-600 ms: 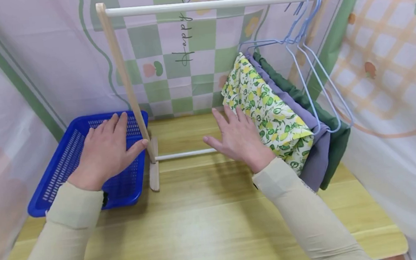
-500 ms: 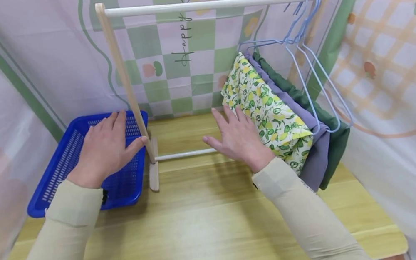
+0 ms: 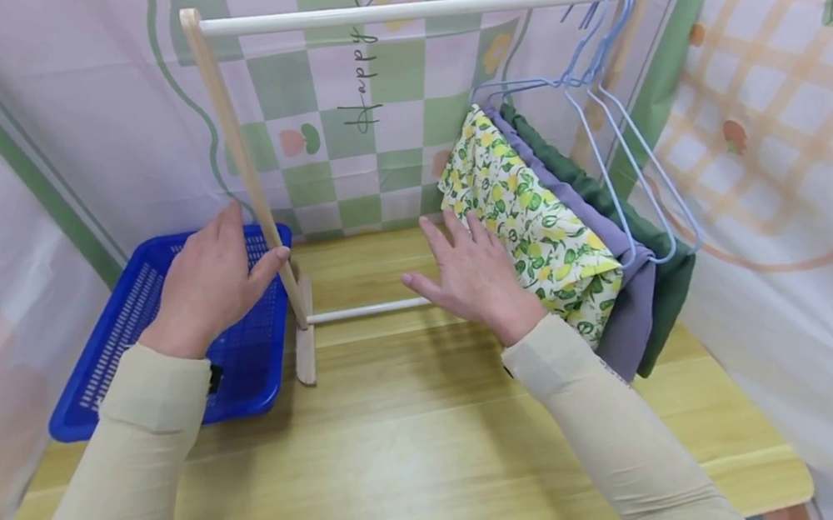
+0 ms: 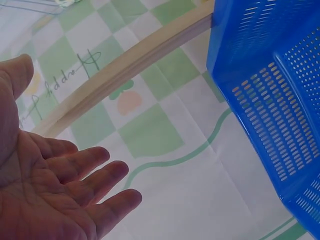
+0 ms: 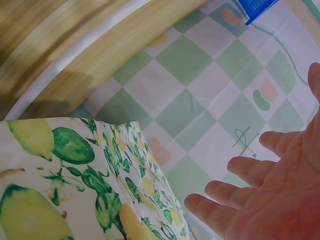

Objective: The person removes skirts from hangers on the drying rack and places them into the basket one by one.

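Observation:
Above the blue plastic basket (image 3: 246,368) my left hand (image 3: 204,285) hovers with its fingers extended and nothing in it. Its thumb lies close to the rack's left wooden post (image 3: 235,143); whether they touch I cannot tell. My right hand (image 3: 474,275), fingers spread, is held beside a lemon-print cloth garment (image 3: 517,208). The right wrist view shows that palm bare, apart from the lemon-print garment (image 5: 100,180). Behind the print hang a purple garment (image 3: 629,319) and a dark green garment (image 3: 672,294), on blue wire hangers (image 3: 622,165).
The hangers hook over the right end of the white top rail (image 3: 393,13). A white lower bar (image 3: 369,310) crosses near the wooden tabletop (image 3: 405,454). Printed curtains (image 3: 346,158) enclose the back and sides.
My left hand has risen slightly, its fingertips now farther up over the basket's back rim. The whole view has shifted a little; the right hand and garments keep their places.

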